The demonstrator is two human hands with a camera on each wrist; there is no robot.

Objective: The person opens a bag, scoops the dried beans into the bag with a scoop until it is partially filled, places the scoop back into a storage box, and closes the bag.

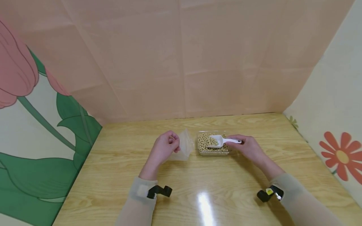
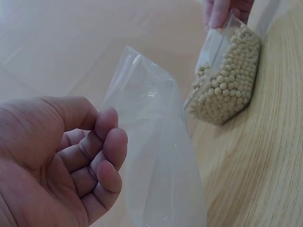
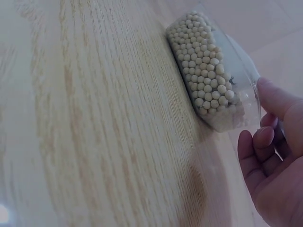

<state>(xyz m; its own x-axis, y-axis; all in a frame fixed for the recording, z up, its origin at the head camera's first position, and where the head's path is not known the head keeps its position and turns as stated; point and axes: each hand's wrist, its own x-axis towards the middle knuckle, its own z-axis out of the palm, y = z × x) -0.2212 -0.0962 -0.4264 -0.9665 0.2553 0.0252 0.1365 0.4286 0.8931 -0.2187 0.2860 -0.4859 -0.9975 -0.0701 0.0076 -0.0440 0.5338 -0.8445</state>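
My left hand (image 1: 167, 145) pinches the edge of a clear plastic bag (image 1: 184, 146) between thumb and forefinger; the other fingers curl loosely. In the left wrist view the bag (image 2: 156, 142) hangs upright with no contents visible. To its right, a clear rectangular container (image 1: 213, 153) of round beige beans (image 1: 203, 141) stands on the table. A white scoop (image 1: 218, 140) lies in the container with beans in its bowl. My right hand (image 1: 245, 146) holds the scoop's handle at the container's right end. In the right wrist view the container wall hides most of the scoop.
The wood-grain table (image 1: 113, 175) runs back to a pink-covered wall (image 1: 181, 62). A wall with a painted tulip (image 1: 17, 62) borders the left side, and one with a red flower (image 1: 342, 156) the right.
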